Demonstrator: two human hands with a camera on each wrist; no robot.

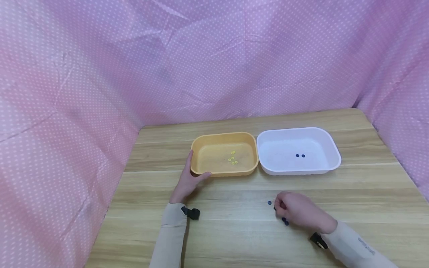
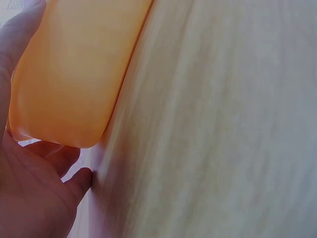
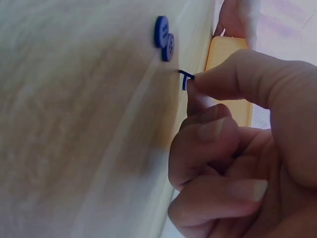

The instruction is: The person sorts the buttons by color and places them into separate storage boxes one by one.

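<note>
My right hand [image 1: 298, 210] is just above the table, pinching a dark blue button [image 3: 186, 75] between thumb and forefinger, its other fingers curled in. Two more blue buttons [image 3: 164, 37] lie overlapping on the wood close by. Another blue button [image 1: 269, 203] lies to the left of the fingertips. At the near left corner of the yellow tray [image 1: 221, 174], my left hand [image 1: 187, 181] rests with thumb along the front rim and fingers along the left side. Several small yellow buttons [image 1: 232, 158] are inside that tray.
A white tray [image 1: 295, 172] stands against the yellow tray's right side, with two dark buttons [image 1: 300, 155] on its floor. Both trays sit on a wood-grain table [image 1: 231, 230]. Pink dotted cloth [image 1: 207, 67] hangs behind and along the sides.
</note>
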